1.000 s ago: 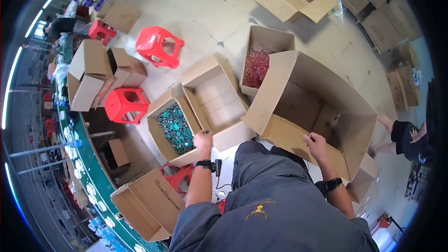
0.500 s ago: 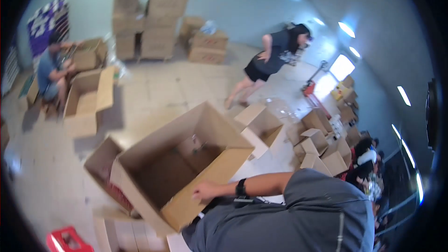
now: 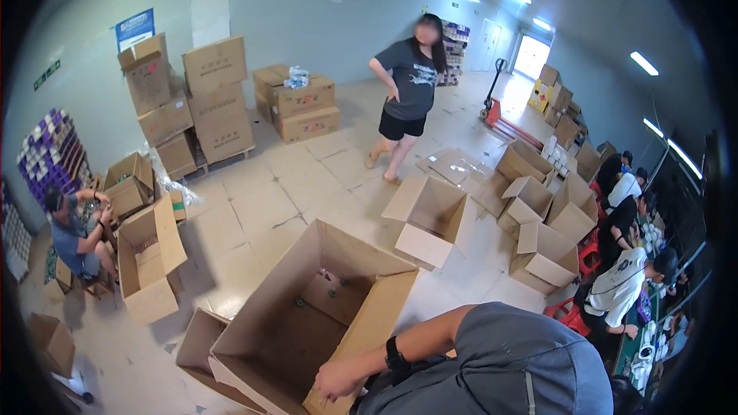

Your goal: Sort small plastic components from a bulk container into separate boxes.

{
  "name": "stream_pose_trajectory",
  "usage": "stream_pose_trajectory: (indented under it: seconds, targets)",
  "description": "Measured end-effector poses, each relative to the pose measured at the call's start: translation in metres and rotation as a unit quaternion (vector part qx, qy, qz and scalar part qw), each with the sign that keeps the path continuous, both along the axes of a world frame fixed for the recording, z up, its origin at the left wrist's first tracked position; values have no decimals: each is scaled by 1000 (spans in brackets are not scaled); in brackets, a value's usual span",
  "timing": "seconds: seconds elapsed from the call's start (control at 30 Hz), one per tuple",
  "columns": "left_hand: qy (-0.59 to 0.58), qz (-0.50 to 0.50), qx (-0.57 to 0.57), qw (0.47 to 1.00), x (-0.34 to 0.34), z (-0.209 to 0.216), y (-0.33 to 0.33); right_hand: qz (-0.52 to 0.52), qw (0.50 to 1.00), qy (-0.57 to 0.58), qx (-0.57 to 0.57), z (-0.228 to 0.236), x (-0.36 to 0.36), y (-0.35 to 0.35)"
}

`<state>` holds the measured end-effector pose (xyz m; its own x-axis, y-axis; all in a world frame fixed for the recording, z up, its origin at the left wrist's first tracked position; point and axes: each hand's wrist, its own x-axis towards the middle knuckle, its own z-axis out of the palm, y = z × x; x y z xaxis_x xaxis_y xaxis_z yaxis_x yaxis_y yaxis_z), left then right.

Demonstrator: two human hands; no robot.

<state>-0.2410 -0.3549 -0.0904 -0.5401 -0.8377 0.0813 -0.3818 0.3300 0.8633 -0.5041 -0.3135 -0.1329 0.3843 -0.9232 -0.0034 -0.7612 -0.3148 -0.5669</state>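
A large open cardboard box [image 3: 265, 315] stands tilted in front of me. A few small green round pieces [image 3: 333, 293] lie inside it. My right hand [image 3: 338, 378], with a black watch on the wrist, is closed on the box's near flap. The fingertips are partly hidden by the hand itself. My left hand is out of view. Behind the box's left side, a second open carton [image 3: 201, 338] shows in part.
Open cartons [image 3: 544, 257] cluster at the right, and another [image 3: 438, 215] stands just beyond my box. One person [image 3: 407, 84] stands ahead; another [image 3: 77, 238] sits at the left beside cartons. Several people work along a bench [image 3: 634, 338]. A red pallet jack [image 3: 500, 119] stands farther back.
My view has swung and levelled, so the box sits lower in it. My right hand stays on the flap. The standing person has turned toward me and is more upright.
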Motion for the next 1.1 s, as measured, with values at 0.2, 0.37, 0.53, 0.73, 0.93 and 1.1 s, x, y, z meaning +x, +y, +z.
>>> stream_pose_trajectory:
  seconds: [0.2,0.37,0.53,0.73,0.93,1.1]
  targets:
    - [-61,-91,-40,993,-79,13,12,68,994,87,9,53,-33,-3]
    - [-23,-108,-34,993,-116,13,22,0,1000,5,-14,30,-68,13]
    - [-45,-60,-58,996,-132,26,45,28,998,-52,-17,7,-62,15]
    - [-175,113,2,978,-103,4,85,67,996,-20,49,71,-98,31]
    - [-120,444,72,885,4,-19,168,56,995,25,74,30,-92,51]
    - [-25,710,109,695,108,-55,263,116,986,80,94,4,-62,69]
